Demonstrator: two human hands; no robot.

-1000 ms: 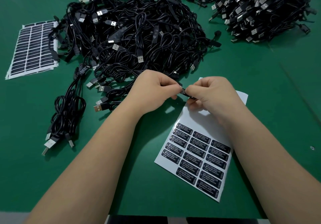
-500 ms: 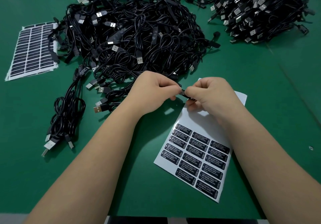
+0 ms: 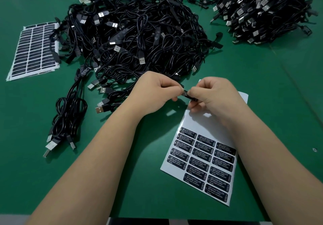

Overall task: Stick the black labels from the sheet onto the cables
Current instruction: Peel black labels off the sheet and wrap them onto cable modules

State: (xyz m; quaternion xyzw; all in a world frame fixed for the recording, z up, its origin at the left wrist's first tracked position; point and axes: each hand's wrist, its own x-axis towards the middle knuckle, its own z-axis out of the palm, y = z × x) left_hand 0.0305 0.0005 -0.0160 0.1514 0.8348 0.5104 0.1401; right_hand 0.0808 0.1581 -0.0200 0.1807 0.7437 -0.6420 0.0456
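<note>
The left hand (image 3: 153, 93) and the right hand (image 3: 212, 96) meet above the upper end of the white label sheet (image 3: 206, 125), fingers curled, both pinching a short black cable segment carrying a black label with white print (image 3: 187, 94) (only a small part shows between the fingertips). The sheet lies flat on the green table (image 3: 262, 88), with three columns of black rectangular labels (image 3: 204, 162) filling its lower half; its upper half is bare white. Beyond the hands sits a large tangled heap of black USB cables (image 3: 136, 38). A small separate bundle of black cables (image 3: 68, 118) lies to the left of the left forearm. A second heap of cables (image 3: 262, 10) occupies the far right corner. A stack of label sheets (image 3: 33, 50) lies at the far left, just beside the large heap
</note>
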